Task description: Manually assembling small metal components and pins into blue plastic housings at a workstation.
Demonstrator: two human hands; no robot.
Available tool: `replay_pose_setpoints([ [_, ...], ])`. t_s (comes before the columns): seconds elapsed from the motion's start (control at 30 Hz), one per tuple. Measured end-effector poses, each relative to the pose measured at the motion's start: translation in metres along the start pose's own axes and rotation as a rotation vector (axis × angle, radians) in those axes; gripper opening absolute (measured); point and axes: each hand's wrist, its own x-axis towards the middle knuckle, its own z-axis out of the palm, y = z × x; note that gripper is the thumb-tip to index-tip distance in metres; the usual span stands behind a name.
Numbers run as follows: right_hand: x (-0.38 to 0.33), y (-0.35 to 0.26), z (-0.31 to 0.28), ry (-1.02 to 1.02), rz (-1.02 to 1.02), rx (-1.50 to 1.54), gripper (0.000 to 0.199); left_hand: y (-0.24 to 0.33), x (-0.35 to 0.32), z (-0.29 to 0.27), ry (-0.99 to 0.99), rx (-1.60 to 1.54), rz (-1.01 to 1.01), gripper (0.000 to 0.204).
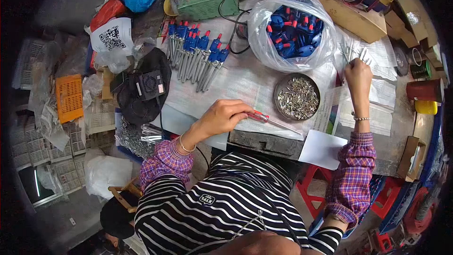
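A red-handled tool with a long, thin metal shaft is held by the left hand, near the front edge of the work surface. The fingers are closed on the handle's end, and the shaft is pointed rightward, below a round tin filled with small metal pieces. The right hand is extended to slender metal parts laid out at the upper right. Its fingertips are drawn together; whether a part is gripped cannot be told. Beyond the tin, blue and red pieces are contained in a clear plastic bag. To its left, blue-handled tools are laid side by side, shafts toward the wearer. Behind these, a green box is noted. A white card is placed at the front edge, between the forearms.
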Motion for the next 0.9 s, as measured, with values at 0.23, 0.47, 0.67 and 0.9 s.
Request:
replay_pose_setpoints([
  [0.23,-0.034,0.008,-0.045,-0.117,0.220,0.326,0.017,0.013,0.006,0.002,-0.038,-0.103,-0.013,0.024],
  [0.47,-0.144,-0.049,-0.110,0.030,0.278,1.020,0.012,0.046,0.032,0.024,-0.147,-0.631,-0.112,0.038],
  [0.67,-0.221,-0.084,-0.094,0.015,0.279,1.016,0.014,0.089,0.062,0.067,-0.235,-0.913,-0.102,0.052],
  [0.9,-0.246,-0.088,-0.088,0.158,0.147,0.955,0.024,0.094,0.054,0.081,-0.253,-0.949,-0.212,0.036],
])
